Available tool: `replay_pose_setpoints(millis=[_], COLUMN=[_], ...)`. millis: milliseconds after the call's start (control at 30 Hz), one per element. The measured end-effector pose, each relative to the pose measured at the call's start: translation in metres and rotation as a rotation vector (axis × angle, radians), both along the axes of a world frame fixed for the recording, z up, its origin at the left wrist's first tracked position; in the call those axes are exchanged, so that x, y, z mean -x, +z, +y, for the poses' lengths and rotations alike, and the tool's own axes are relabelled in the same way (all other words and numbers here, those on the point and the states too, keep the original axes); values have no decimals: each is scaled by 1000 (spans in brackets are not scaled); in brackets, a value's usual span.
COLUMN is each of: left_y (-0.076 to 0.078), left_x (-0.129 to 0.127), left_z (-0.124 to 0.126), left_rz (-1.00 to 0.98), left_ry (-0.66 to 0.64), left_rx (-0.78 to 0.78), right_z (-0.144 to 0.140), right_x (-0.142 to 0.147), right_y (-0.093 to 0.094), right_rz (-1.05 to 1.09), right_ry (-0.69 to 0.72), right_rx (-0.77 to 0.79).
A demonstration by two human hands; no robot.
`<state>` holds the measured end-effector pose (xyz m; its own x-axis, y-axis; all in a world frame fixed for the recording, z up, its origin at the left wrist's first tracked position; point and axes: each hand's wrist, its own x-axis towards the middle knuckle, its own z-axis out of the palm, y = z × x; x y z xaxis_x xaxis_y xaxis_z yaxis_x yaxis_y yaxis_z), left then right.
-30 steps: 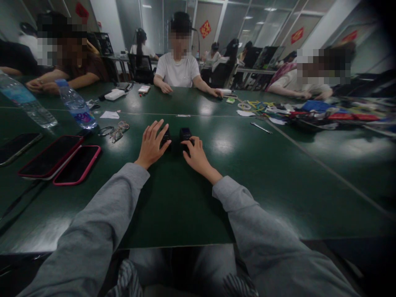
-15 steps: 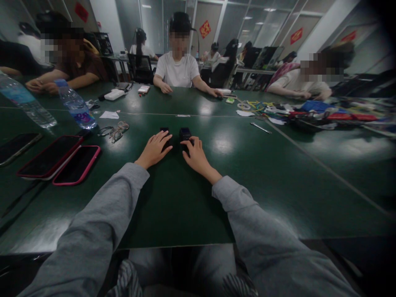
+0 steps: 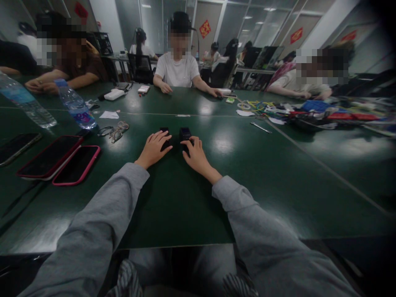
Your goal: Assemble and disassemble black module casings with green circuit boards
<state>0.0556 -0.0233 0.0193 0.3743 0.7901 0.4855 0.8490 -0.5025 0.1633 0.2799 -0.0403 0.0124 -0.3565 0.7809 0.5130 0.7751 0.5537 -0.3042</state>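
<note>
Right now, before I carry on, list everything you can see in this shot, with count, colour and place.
small black boxes: 2, black, table centre, under the fingertips
table: 1, dark green, fills the view
phones in red-pink cases: 2, near left
dark phone: 1, far left edge
water bottles: 2, clear with blue labels, left
glasses: 1 pair, thin frame, right of the bottles
white device: 1, far left
metal tool: 1, silver, right of centre
mixed clutter: many, coloured, far right
seated people: three at the table, more behind
left hand: on the left box
right hand: touching the right box
</note>
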Motion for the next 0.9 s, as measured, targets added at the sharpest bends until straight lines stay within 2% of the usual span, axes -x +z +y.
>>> replay_pose_setpoints(millis=[900], left_y=[1], left_x=[-1], left_z=[-2], left_rz=[5], left_ry=[2], left_rx=[3], right_z=[1], right_x=[0], right_y=[0], right_rz=[-10], right_ry=[-9], right_rx=[-4])
